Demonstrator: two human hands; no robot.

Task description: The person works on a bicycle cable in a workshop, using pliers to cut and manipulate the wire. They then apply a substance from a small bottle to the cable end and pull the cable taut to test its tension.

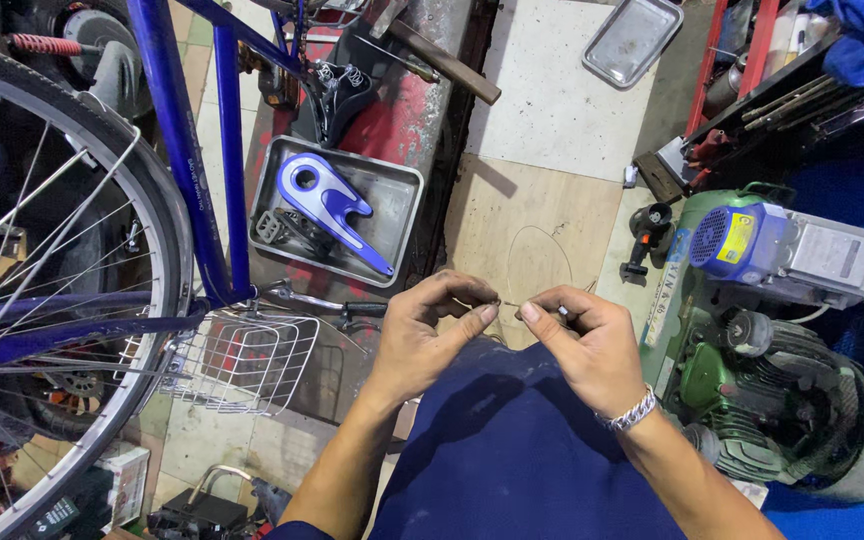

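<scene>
Two bare hands meet at frame centre over a dark blue cloth-covered lap (pixel 512 450). The left hand (pixel 422 335) and the right hand (pixel 582 335), which wears a silver chain bracelet (pixel 632 410), each pinch one end of a thin grey wire (pixel 508 303) between thumb and forefinger; fingertips are pressed together, with only a short bare length showing between them. A faint loop of the same wire (pixel 537 250) appears to arc toward 12 o'clock over the pale floor tiles (pixel 552 100), though it is too fine to trace fully.

Risks, as judged:
- The wire end is fine and may fray or prick a fingertip if the pinch slips.
- The loose loop could kink or snag; the white wire mesh basket (pixel 247 360) lies near at 9 o'clock.
- If dropped, the wire would be hard to find on the cluttered floor.

Surroundings: a blue bicycle frame (pixel 227 150) and spoked wheel (pixel 62 270) at 9 to 10 o'clock, a grey metal tray holding a blue-and-white chain guard (pixel 327 200) at 11 o'clock, a green air compressor (pixel 762 340) at 3 o'clock.
</scene>
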